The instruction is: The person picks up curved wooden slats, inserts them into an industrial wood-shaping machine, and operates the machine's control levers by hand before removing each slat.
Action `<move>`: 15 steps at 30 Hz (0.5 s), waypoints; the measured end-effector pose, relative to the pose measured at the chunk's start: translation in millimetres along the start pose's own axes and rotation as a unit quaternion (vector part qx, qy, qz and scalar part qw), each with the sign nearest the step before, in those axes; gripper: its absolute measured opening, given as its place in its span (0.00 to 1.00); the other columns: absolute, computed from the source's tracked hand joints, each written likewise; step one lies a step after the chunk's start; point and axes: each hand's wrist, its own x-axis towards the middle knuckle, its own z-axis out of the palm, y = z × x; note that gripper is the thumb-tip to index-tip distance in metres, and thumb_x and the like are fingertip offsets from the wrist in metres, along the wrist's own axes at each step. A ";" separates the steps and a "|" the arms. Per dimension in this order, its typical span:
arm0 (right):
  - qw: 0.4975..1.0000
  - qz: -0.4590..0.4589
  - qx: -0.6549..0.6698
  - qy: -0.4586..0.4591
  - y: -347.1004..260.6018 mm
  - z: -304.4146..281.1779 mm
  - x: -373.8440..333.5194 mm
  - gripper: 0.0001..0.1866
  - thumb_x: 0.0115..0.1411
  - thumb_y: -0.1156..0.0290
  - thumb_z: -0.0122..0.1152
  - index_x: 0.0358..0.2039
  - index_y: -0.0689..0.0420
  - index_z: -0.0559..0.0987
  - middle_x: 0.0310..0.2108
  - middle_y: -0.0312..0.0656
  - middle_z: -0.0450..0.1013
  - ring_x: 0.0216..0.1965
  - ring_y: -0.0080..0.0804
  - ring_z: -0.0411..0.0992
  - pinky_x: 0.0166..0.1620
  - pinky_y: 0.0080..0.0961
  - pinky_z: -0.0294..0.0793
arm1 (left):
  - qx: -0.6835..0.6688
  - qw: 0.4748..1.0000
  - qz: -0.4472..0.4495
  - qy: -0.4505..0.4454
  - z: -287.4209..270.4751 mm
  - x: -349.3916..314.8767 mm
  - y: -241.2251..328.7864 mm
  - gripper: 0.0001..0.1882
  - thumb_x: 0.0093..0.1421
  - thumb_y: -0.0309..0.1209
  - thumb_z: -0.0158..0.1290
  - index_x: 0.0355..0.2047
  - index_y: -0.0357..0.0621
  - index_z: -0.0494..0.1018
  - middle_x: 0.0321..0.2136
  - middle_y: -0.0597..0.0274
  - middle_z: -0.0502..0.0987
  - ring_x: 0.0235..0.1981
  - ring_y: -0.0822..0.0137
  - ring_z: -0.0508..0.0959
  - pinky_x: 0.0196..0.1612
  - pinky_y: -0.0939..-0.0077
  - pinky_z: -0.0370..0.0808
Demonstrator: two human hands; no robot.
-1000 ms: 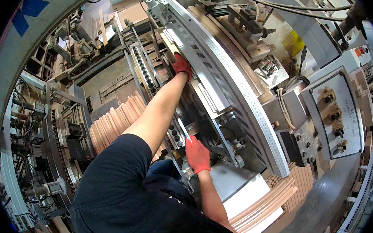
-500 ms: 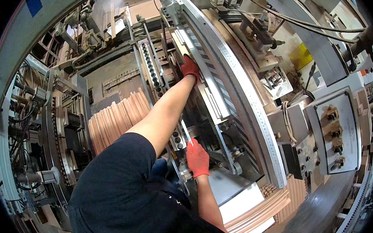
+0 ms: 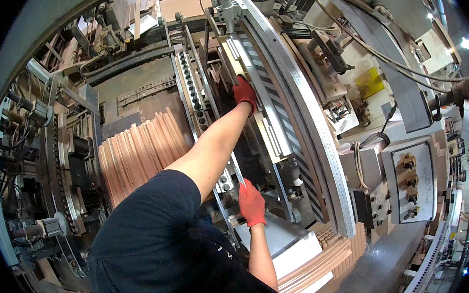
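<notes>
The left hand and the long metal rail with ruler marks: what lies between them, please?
Between the left hand and the long metal rail, the head view shows a grey bar, a striped band and a brown strip.

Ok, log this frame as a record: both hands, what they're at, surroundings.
left hand: red glove, arm stretched forward, beside cream strip; grip hidden
right hand: red glove, nearer the body, fingertips at end of thin metal rail; grip unclear
left side: bar with row of black round fittings; row of wooden strips
right side: long metal beam with graduated scale; switch panel
lower right: curved-looking wooden strips over white board
</notes>
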 end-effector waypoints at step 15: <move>1.000 0.008 -0.001 -0.020 -10.5 -4.3 0.7 0.22 0.71 0.56 0.44 0.54 0.57 0.75 0.43 0.56 0.77 0.46 0.58 0.75 0.47 0.45 0.73 | 0.014 0.999 -0.027 -0.034 -26.7 -32.4 26.7 0.45 0.66 0.62 0.37 0.69 0.37 0.52 0.60 0.32 0.67 0.61 0.35 0.67 0.62 0.50 0.64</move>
